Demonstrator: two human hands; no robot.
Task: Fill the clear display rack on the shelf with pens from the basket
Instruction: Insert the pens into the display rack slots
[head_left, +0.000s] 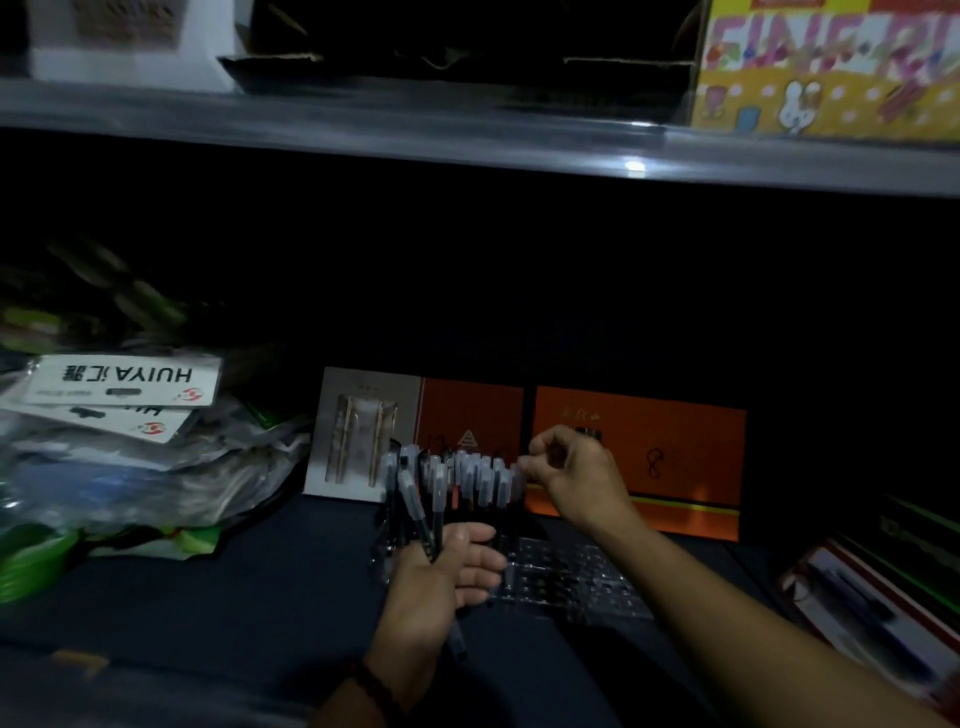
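L hand (441, 571) gripped a bunch of pens (415, 506); R hand (576, 475) pinched the end capped pen (517, 478) standing in clear rack (566, 577) on shelf (234, 597).

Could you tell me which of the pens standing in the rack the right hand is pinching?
The pen at the right end of the row: the right hand pinches its cap; the others stand free to its left.
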